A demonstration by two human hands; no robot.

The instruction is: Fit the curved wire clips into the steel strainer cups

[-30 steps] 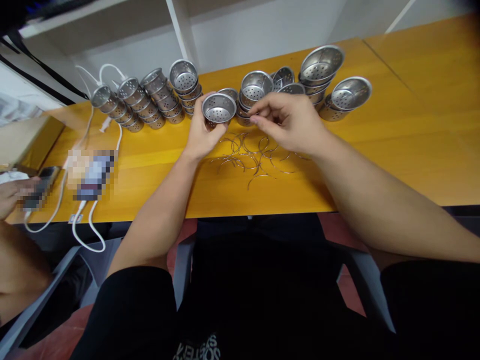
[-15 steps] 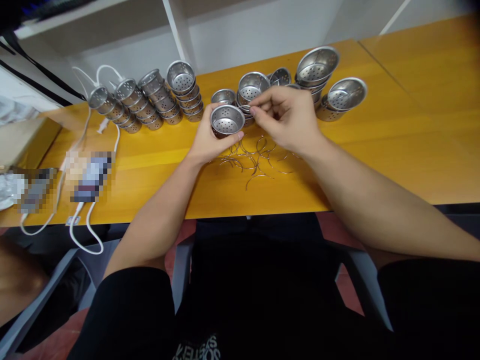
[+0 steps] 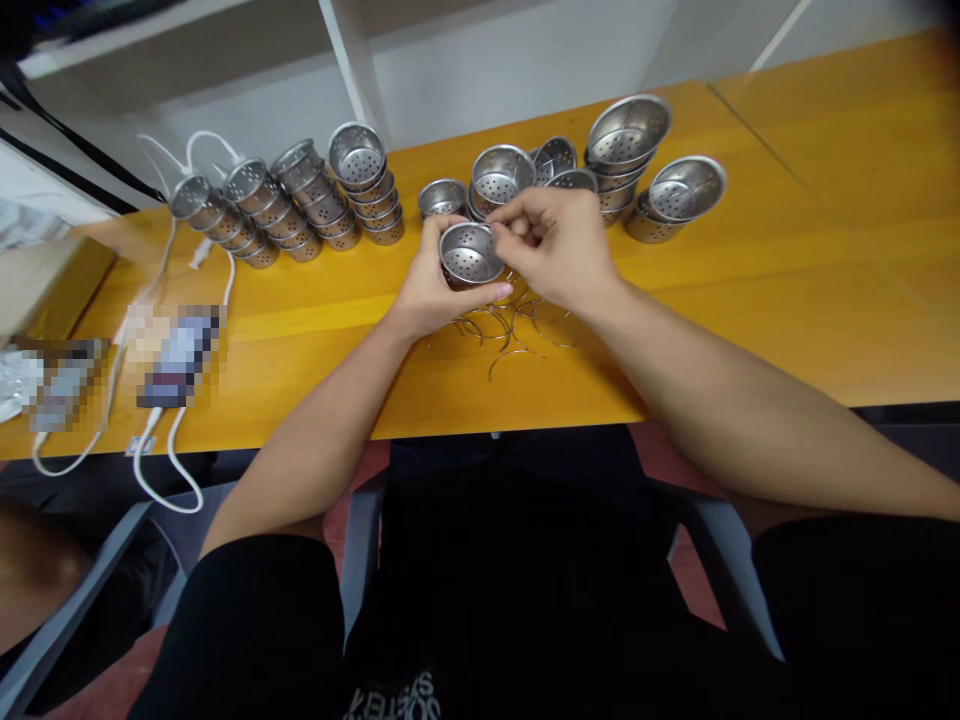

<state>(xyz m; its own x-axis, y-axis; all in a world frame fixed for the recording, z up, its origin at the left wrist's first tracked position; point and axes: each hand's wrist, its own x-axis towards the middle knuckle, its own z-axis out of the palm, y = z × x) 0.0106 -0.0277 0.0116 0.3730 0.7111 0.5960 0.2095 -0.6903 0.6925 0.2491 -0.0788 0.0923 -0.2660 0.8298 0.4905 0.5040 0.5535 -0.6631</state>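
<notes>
Your left hand grips a perforated cup, thumb along the near side, holding it over the counter with its mouth facing up toward you. Your right hand is at that cup's rim, thumb and forefinger pinched together — what sits between them is too small to tell — with the other fingers curled in. Just below your hands, thin wires lie in a loose tangle, many bent into arcs.

Four stacks of similar cups stand in a row to your left. Behind the held cup is a spare cup, and beside it a middle stack, partly hidden by your right hand. On the right stand a tall stack and a short stack — both with their top cups tilted. Farther left, a phone lies joined to a white cable.
</notes>
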